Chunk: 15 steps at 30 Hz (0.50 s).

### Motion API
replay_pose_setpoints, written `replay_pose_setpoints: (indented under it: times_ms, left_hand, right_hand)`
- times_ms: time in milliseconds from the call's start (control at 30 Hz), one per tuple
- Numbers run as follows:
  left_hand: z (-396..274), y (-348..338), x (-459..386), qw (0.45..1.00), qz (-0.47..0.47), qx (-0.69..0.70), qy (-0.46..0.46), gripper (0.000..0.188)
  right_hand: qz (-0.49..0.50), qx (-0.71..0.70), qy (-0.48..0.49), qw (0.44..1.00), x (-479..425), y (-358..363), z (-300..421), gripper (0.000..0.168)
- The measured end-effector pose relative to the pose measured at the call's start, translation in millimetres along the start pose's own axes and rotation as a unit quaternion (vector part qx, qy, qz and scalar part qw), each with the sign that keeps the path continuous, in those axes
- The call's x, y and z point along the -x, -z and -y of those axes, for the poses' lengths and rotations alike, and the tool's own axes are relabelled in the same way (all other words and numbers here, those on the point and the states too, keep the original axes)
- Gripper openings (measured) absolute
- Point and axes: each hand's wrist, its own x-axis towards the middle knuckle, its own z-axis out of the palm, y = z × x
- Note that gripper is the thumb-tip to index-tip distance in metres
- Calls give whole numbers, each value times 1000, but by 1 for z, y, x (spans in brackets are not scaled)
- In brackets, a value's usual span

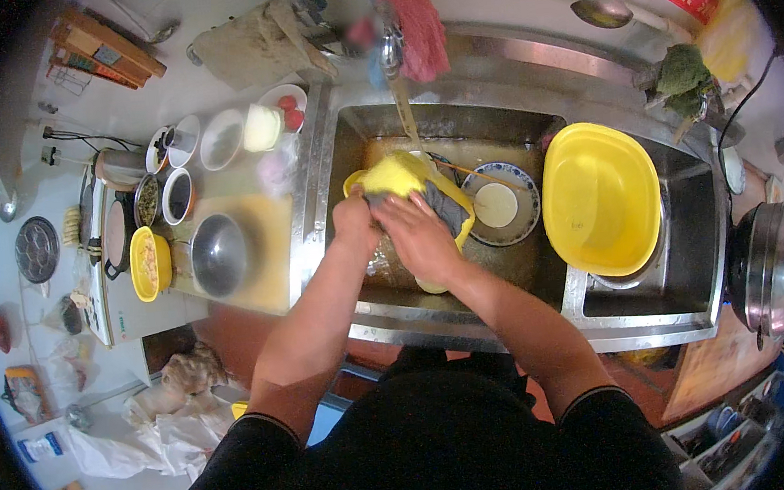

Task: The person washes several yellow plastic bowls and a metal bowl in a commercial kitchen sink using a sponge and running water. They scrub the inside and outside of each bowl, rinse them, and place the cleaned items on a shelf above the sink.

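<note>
Both hands work over the left basin of a steel sink. My left hand is closed at the near left edge of a yellow and grey cloth, its fingertips partly hidden. My right hand presses on the cloth's grey part with its fingers extended. Under and beside the cloth show parts of a yellow plastic item, mostly covered. Beneath the faucet, a pale stream or spout reaches down towards the cloth. A blue-patterned plate lies in the basin with a white bowl on it, and chopsticks lean across its rim.
A yellow plastic basin sits over the right sink compartment. On the left counter are a cutting board, a steel bowl, a yellow food container and several small bowls. A lidded pot stands far right. Cloths hang by the faucet.
</note>
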Motion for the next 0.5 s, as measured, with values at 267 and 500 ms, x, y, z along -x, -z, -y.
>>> replay_pose_setpoints:
  times_ms: [267,500]
  left_hand:
    - [12,33,8,997,73,3,-18,36]
    - [5,37,50,995,80,-49,-34,32]
  right_hand:
    - [-155,21,-205,966,70,-20,-45,41]
    - [-175,-440,-515,715,38,-37,-116,37]
